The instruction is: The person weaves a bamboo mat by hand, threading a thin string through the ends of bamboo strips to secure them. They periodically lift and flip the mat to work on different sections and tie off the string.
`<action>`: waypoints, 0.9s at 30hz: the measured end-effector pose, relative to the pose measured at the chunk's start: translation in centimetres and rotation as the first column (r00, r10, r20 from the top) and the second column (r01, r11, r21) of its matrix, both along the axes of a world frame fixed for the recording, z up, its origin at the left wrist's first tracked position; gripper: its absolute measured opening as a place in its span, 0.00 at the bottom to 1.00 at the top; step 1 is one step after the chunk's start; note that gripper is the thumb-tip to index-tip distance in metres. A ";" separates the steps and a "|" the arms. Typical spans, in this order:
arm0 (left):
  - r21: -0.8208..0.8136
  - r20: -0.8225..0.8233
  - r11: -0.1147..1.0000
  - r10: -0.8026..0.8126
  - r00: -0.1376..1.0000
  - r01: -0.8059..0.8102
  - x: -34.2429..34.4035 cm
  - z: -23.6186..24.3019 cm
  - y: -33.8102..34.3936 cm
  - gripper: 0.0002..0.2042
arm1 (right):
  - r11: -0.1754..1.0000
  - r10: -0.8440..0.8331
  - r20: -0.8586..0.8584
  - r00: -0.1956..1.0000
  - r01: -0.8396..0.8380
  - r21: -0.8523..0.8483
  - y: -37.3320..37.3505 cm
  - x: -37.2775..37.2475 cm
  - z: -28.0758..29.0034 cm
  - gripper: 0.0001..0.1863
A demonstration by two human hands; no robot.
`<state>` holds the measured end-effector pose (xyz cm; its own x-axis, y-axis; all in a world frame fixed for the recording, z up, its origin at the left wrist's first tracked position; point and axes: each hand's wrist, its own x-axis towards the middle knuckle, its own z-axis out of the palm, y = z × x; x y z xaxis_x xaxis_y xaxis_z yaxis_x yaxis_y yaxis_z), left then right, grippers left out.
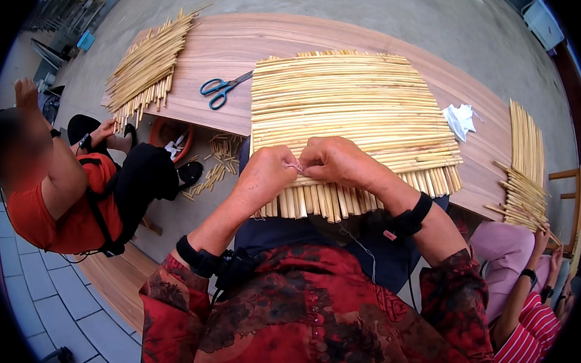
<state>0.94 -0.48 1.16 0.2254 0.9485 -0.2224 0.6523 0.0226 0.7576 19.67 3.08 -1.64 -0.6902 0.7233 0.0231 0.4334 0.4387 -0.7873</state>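
Two hands meet over the mat (346,106), which lies on the bench (283,34) with its near edge by the lap. The left hand (268,174) has its grip pinched together on a string (293,166); the right hand (339,160) looks pinched on it too. If either pinch slackened, the string could slip and leave rods loose; too hard a pull might snap it. Leaning wrists could skew the row, and the thread (371,253) hanging at the lap might snag.

The mat is straw-yellow with brownish flecks: rods side to side on top, others crosswise beneath, their near ends uneven.
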 end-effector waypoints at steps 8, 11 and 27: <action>-0.008 -0.143 0.997 -0.072 0.987 0.071 0.3 0.4 -0.4 0.08 | 0.988 -0.136 0.096 0.986 0.142 -0.064 0.1 -0.5 0.3 0.07; -0.003 -0.141 0.998 -0.057 0.988 0.057 0.1 0.4 -0.5 0.08 | 0.968 -0.170 -0.023 0.985 0.162 -0.193 -0.3 0.1 0.9 0.07; -0.043 0.069 0.999 0.014 0.998 -0.011 -0.7 -0.1 -0.1 0.06 | 0.999 -0.015 0.001 1.000 0.015 -0.032 0.3 0.4 0.4 0.08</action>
<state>0.25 -0.63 1.03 0.2295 0.9415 -0.2467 0.5980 0.0636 0.7990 20.08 3.39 -1.20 -0.6791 0.7341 -0.0008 0.4406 0.4066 -0.8003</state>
